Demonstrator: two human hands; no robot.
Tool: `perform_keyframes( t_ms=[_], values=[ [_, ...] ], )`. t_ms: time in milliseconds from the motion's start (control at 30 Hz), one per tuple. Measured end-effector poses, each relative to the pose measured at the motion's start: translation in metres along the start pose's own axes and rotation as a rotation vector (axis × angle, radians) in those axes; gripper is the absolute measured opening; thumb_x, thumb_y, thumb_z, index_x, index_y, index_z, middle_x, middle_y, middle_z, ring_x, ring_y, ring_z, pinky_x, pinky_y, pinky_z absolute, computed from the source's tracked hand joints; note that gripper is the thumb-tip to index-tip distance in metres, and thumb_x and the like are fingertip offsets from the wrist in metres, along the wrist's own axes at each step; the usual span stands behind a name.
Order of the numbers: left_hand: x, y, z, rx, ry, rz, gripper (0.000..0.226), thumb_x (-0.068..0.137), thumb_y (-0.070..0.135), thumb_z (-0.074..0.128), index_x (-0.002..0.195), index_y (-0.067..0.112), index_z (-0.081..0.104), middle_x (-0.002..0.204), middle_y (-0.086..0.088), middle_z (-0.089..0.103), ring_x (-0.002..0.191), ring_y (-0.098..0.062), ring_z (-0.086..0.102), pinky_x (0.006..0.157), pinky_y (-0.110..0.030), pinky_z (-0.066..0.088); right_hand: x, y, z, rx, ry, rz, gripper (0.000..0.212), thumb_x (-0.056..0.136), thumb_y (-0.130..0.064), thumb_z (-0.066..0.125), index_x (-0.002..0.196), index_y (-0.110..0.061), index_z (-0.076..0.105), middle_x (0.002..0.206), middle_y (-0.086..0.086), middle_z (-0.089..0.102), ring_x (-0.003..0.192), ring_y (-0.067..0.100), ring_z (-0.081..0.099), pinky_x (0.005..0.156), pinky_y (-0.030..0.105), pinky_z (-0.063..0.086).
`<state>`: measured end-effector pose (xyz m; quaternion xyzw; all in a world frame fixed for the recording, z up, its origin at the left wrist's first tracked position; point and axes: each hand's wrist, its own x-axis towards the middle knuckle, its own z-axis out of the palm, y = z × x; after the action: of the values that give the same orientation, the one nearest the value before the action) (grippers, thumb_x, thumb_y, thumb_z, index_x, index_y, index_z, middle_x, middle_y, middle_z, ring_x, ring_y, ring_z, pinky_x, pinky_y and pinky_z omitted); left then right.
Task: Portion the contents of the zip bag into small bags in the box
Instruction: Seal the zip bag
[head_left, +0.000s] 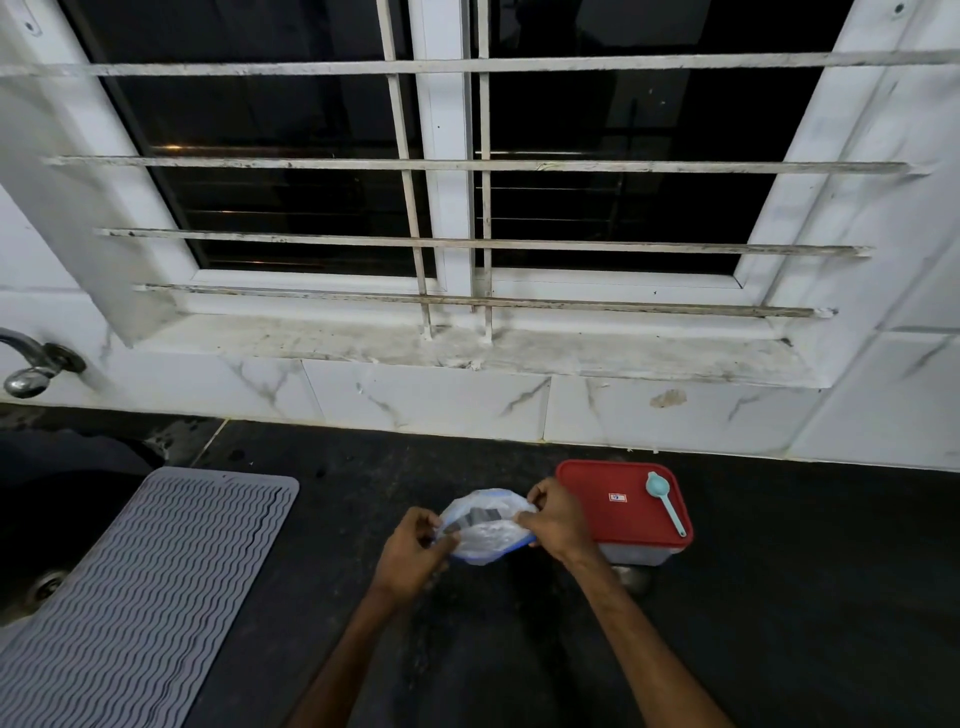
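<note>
Evenly, the zip bag (483, 535), pinched by left grip (415, 551) and right grip (558, 522) beside the box (628, 525), should be pulled open.

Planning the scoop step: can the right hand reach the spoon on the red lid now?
Probably yes, once freed: the right hand pinches the rim of the zip bag, and the spoon lies uncovered on the red lid just beside it, nothing between.

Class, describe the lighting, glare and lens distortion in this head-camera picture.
Head view: the wide lens bows the window bars; the panes are black, so light is likely indoor; the dark counter hides detail; the zip bag glares pale between left hand and right hand; the tap glints.
</note>
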<state>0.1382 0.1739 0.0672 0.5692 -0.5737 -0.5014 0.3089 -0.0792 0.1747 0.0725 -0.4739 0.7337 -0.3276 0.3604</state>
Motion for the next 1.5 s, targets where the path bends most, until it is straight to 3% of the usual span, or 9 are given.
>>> perform_keyframes(
  t_ms=[300, 567, 767, 900, 1000, 1133, 1233, 1367, 1500],
  values=[
    [-0.001, 0.011, 0.007, 0.430, 0.399, -0.022, 0.012, 0.088, 0.022, 0.063, 0.080, 0.024, 0.054, 0.073, 0.009, 0.059, 0.065, -0.010, 0.054, 0.056, -0.028, 0.036, -0.017, -0.007, 0.009, -0.402, 0.290, -0.095, 0.014, 0.082, -0.001, 0.056, 0.084, -0.015, 0.060, 0.084, 0.004, 0.066, 0.075, 0.022, 0.060, 0.059, 0.030, 0.040],
    [0.012, -0.002, 0.004, -0.230, 0.430, -0.116, 0.010, 0.091, 0.006, 0.061, 0.089, 0.010, 0.052, 0.084, -0.018, 0.062, 0.066, -0.029, 0.063, 0.067, -0.047, 0.055, -0.031, -0.006, 0.025, -0.149, 0.173, -0.243, 0.037, 0.076, -0.001, 0.066, 0.063, -0.025, 0.042, 0.061, -0.009, 0.050, 0.055, 0.006, 0.045, 0.049, 0.017, 0.031],
    [0.012, -0.007, -0.009, -0.322, 0.483, -0.134, 0.024, 0.088, -0.008, 0.055, 0.076, 0.011, 0.048, 0.069, -0.014, 0.054, 0.053, -0.024, 0.057, 0.039, -0.026, 0.046, -0.025, 0.005, 0.022, -0.008, -0.005, -0.268, 0.029, 0.073, -0.014, 0.075, 0.069, -0.028, 0.050, 0.065, -0.013, 0.055, 0.059, 0.007, 0.054, 0.055, 0.038, 0.056],
    [0.012, 0.000, -0.006, -0.395, 0.484, -0.149, 0.028, 0.086, -0.010, 0.053, 0.071, 0.014, 0.049, 0.067, -0.010, 0.058, 0.054, -0.024, 0.061, 0.047, -0.029, 0.047, -0.033, 0.005, 0.028, 0.011, 0.216, -0.385, 0.045, 0.063, 0.012, 0.057, 0.061, -0.028, 0.038, 0.059, -0.011, 0.043, 0.055, 0.007, 0.043, 0.046, 0.022, 0.039],
    [0.013, 0.002, -0.002, -0.624, 0.402, -0.227, 0.011, 0.090, -0.001, 0.055, 0.092, 0.010, 0.053, 0.085, -0.017, 0.064, 0.068, -0.030, 0.066, 0.055, -0.035, 0.054, -0.045, 0.005, 0.040, 0.016, 0.305, -0.425, 0.055, 0.065, 0.015, 0.054, 0.059, -0.033, 0.028, 0.058, -0.013, 0.036, 0.053, 0.004, 0.036, 0.050, 0.013, 0.026],
    [0.003, 0.005, 0.004, -0.954, 0.102, -0.297, 0.019, 0.096, 0.018, 0.046, 0.103, 0.007, 0.060, 0.113, -0.021, 0.065, 0.107, -0.037, 0.062, 0.094, -0.050, 0.050, -0.047, 0.013, 0.048, 0.027, 0.335, -0.419, 0.051, 0.066, 0.016, 0.057, 0.062, -0.028, 0.031, 0.061, -0.012, 0.038, 0.055, 0.005, 0.038, 0.050, 0.014, 0.029],
    [0.003, 0.009, 0.007, -0.964, 0.070, -0.322, 0.033, 0.098, 0.030, 0.049, 0.115, 0.005, 0.061, 0.117, -0.021, 0.066, 0.112, -0.038, 0.060, 0.103, -0.052, 0.044, -0.059, 0.015, 0.058, -0.045, 0.187, -0.513, 0.045, 0.073, 0.004, 0.061, 0.066, -0.030, 0.033, 0.066, -0.014, 0.040, 0.059, 0.002, 0.038, 0.053, 0.015, 0.032],
    [0.010, 0.008, 0.004, -0.828, 0.228, -0.273, 0.029, 0.096, 0.020, 0.056, 0.119, 0.002, 0.059, 0.115, -0.022, 0.065, 0.103, -0.036, 0.063, 0.083, -0.043, 0.053, -0.073, 0.017, 0.051, -0.260, -0.297, -0.563, 0.025, 0.080, -0.040, 0.069, 0.078, -0.023, 0.050, 0.077, -0.013, 0.053, 0.069, 0.002, 0.048, 0.062, 0.020, 0.039],
    [0.011, 0.006, -0.009, -0.754, 0.230, -0.197, 0.033, 0.096, 0.012, 0.056, 0.127, 0.003, 0.056, 0.120, -0.023, 0.064, 0.110, -0.040, 0.062, 0.097, -0.054, 0.049, -0.073, 0.011, 0.036, 0.088, -0.176, -0.354, 0.026, 0.085, -0.049, 0.065, 0.079, -0.024, 0.061, 0.063, -0.006, 0.063, 0.056, 0.005, 0.057, 0.058, 0.020, 0.045]
  ],
)
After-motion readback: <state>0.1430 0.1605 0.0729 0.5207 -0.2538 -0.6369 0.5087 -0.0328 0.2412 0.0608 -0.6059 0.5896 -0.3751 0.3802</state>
